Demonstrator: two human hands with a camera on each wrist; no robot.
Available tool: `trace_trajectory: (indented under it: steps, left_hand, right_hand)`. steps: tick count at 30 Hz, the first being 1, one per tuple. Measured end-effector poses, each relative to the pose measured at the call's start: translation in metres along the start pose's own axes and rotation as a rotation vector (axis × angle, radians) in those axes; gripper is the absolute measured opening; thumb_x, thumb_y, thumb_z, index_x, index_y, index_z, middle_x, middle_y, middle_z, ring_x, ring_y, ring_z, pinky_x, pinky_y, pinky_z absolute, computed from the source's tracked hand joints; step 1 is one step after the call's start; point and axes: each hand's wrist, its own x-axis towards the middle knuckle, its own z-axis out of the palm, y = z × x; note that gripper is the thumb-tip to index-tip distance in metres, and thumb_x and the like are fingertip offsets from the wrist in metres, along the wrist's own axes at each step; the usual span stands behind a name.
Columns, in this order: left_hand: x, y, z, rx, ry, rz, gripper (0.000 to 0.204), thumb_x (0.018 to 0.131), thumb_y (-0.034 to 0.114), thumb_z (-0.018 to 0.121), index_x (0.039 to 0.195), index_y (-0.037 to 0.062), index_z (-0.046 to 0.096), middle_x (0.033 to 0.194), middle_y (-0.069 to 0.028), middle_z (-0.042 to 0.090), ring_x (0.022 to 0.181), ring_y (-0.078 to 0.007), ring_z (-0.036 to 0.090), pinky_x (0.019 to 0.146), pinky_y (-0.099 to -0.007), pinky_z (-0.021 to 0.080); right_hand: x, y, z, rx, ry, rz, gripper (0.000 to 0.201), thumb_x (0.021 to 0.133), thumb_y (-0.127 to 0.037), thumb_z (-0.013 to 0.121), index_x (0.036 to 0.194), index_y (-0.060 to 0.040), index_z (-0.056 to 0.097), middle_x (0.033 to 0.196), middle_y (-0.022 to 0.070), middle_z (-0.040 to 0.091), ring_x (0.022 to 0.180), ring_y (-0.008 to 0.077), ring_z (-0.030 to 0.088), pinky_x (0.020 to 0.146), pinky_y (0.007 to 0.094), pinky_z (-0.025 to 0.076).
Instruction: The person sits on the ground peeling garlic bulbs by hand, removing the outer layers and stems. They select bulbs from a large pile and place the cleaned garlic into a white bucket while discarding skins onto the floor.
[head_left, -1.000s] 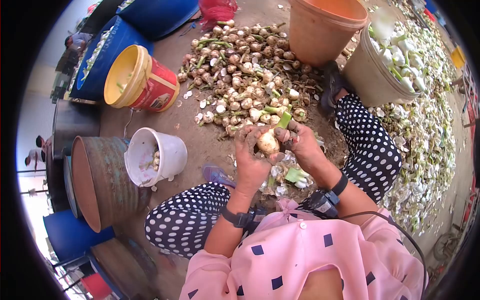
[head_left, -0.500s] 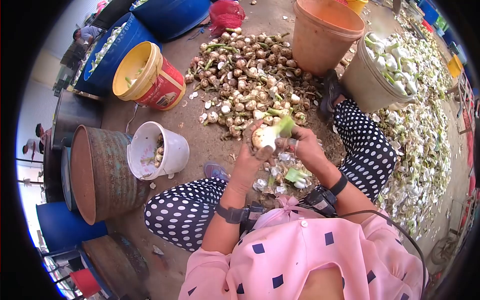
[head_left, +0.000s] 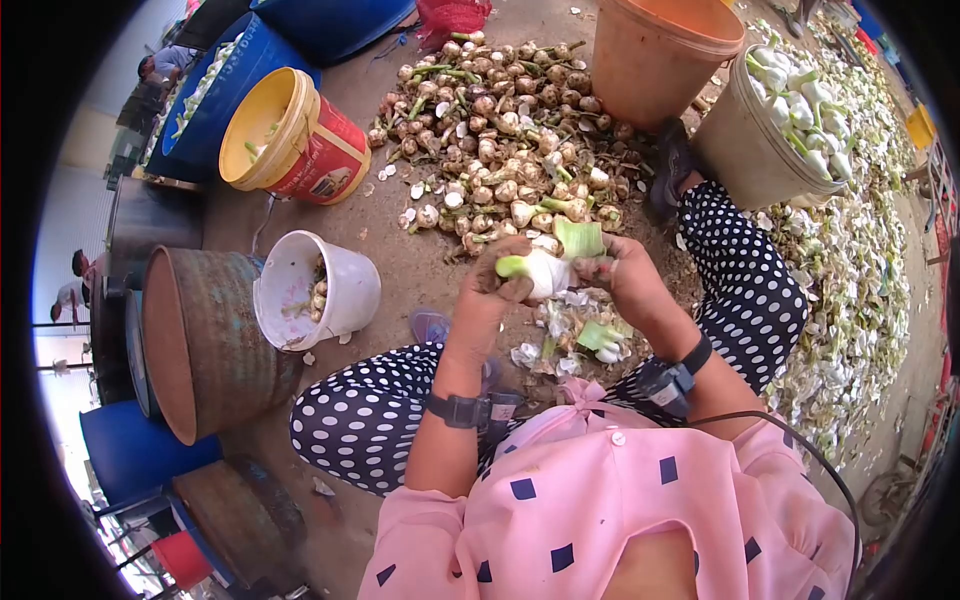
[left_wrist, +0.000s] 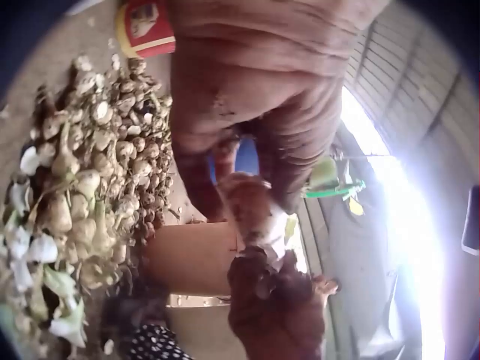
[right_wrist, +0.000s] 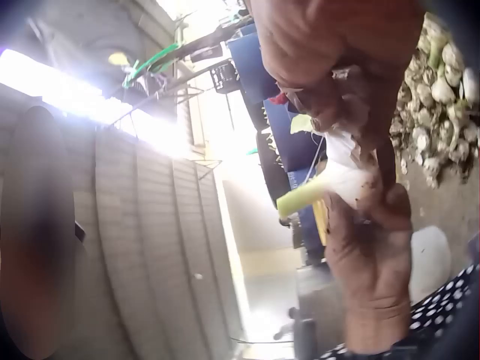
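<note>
In the head view, my left hand grips a garlic bulb, its short green stem pointing left. The bulb's side looks clean and white. Just to its right, my right hand pinches garlic peel, whose wide green flap stands up beyond the fingers. In the right wrist view, the stem juts out between both hands, and the peel is partly hidden by my fingers. Soil darkens the fingertips of both hands. Below them lie loose peelings and a cut green-white piece.
A heap of unpeeled garlic lies ahead. White, yellow-red and orange buckets stand around, with a pale bucket of white bulbs at right. A rusty drum stands left. Peelings cover the right-hand ground.
The bulb has turned in my left hand, its stem now pointing left rather than up to the right. My right hand has drawn a green-white peel flap away from it.
</note>
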Motion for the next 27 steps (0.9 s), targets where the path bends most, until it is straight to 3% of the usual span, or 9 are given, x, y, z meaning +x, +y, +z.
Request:
trace_trajectory:
  steps: [2, 5, 13, 14, 21, 23, 25, 26, 27]
  left_hand:
    - [0.008, -0.013, -0.006, 0.323, 0.055, 0.084, 0.027, 0.072, 0.002, 0.069, 0.098, 0.0063, 0.062, 0.105, -0.0035, 0.057, 0.094, -0.0162, 0.056, 0.081, -0.0282, 0.048]
    - [0.014, -0.021, -0.014, 0.703, 0.124, 0.206, 0.023, 0.074, -0.002, 0.063, 0.096, 0.0021, 0.063, 0.105, -0.0078, 0.061, 0.088, -0.0180, 0.061, 0.076, -0.0286, 0.051]
    - [0.031, -0.026, -0.030, -0.724, 0.132, -0.093, 0.043, 0.074, 0.018, 0.071, 0.110, 0.0000, 0.056, 0.103, -0.0120, 0.062, 0.094, -0.0253, 0.060, 0.083, -0.0380, 0.050]
    - [0.038, -0.025, -0.032, -0.772, 0.232, -0.096, 0.043, 0.076, 0.020, 0.069, 0.112, 0.0005, 0.055, 0.104, -0.0120, 0.062, 0.093, -0.0242, 0.060, 0.079, -0.0361, 0.052]
    - [0.101, -0.025, -0.112, -0.644, 0.380, 0.050, 0.027, 0.087, 0.017, 0.056, 0.111, 0.0037, 0.055, 0.105, -0.0096, 0.060, 0.085, -0.0168, 0.061, 0.062, -0.0247, 0.053]
    - [0.128, -0.001, -0.133, -0.634, 0.732, 0.173, 0.029, 0.085, 0.016, 0.058, 0.110, 0.0017, 0.054, 0.100, -0.0101, 0.062, 0.080, -0.0187, 0.061, 0.064, -0.0292, 0.054]
    - [0.139, 0.048, -0.173, -0.127, 0.536, 0.379, 0.029, 0.087, 0.014, 0.055, 0.112, 0.0007, 0.053, 0.102, -0.0087, 0.060, 0.089, -0.0198, 0.060, 0.068, -0.0251, 0.052]
    - [0.157, 0.082, -0.221, -0.503, 0.299, 0.335, 0.035, 0.088, 0.015, 0.054, 0.120, 0.0000, 0.049, 0.104, -0.0101, 0.058, 0.092, -0.0214, 0.059, 0.070, -0.0247, 0.052]
    - [0.175, 0.119, -0.209, -0.463, 0.588, 0.479, 0.035, 0.088, 0.016, 0.054, 0.120, 0.0015, 0.048, 0.103, -0.0103, 0.059, 0.091, -0.0222, 0.060, 0.069, -0.0248, 0.053]
  right_hand:
    - [0.005, 0.007, -0.004, -0.605, -0.046, -0.277, 0.023, 0.083, -0.001, 0.058, 0.106, 0.0007, 0.058, 0.087, 0.0061, 0.064, 0.072, 0.0132, 0.060, 0.066, 0.0267, 0.051]
    - [0.016, 0.017, -0.010, -0.147, -0.045, -0.075, 0.025, 0.083, -0.002, 0.059, 0.108, -0.0006, 0.058, 0.088, 0.0052, 0.063, 0.075, 0.0144, 0.061, 0.069, 0.0296, 0.053]
    - [0.013, -0.006, -0.019, 0.470, -0.178, -0.026, 0.025, 0.084, -0.002, 0.055, 0.109, -0.0019, 0.051, 0.094, 0.0076, 0.059, 0.083, 0.0157, 0.061, 0.078, 0.0305, 0.052]
    - [0.021, 0.000, -0.035, 0.649, -0.472, -0.027, 0.026, 0.084, -0.002, 0.055, 0.109, -0.0005, 0.051, 0.091, 0.0077, 0.059, 0.080, 0.0128, 0.059, 0.076, 0.0261, 0.049]
    - [0.006, -0.019, -0.056, 0.135, -0.315, -0.186, 0.041, 0.068, -0.024, 0.076, 0.096, 0.0008, 0.058, 0.090, 0.0059, 0.059, 0.080, 0.0104, 0.054, 0.068, 0.0236, 0.046]
    - [0.008, -0.014, -0.062, -0.073, -0.243, -0.145, 0.033, 0.069, -0.016, 0.074, 0.095, 0.0000, 0.062, 0.089, 0.0036, 0.061, 0.078, 0.0103, 0.056, 0.068, 0.0227, 0.045]
    - [0.016, -0.009, -0.073, -0.648, -0.228, -0.146, 0.032, 0.066, -0.018, 0.075, 0.091, -0.0028, 0.063, 0.082, 0.0069, 0.065, 0.074, 0.0136, 0.062, 0.065, 0.0268, 0.048]
    - [0.019, -0.006, -0.076, -1.109, -0.334, -0.190, 0.035, 0.064, -0.023, 0.077, 0.088, -0.0031, 0.061, 0.080, 0.0092, 0.065, 0.074, 0.0174, 0.063, 0.063, 0.0298, 0.049]
    - [0.022, -0.002, -0.077, -1.569, -0.445, -0.220, 0.039, 0.061, -0.027, 0.078, 0.085, -0.0033, 0.060, 0.078, 0.0115, 0.065, 0.073, 0.0213, 0.065, 0.062, 0.0328, 0.050]
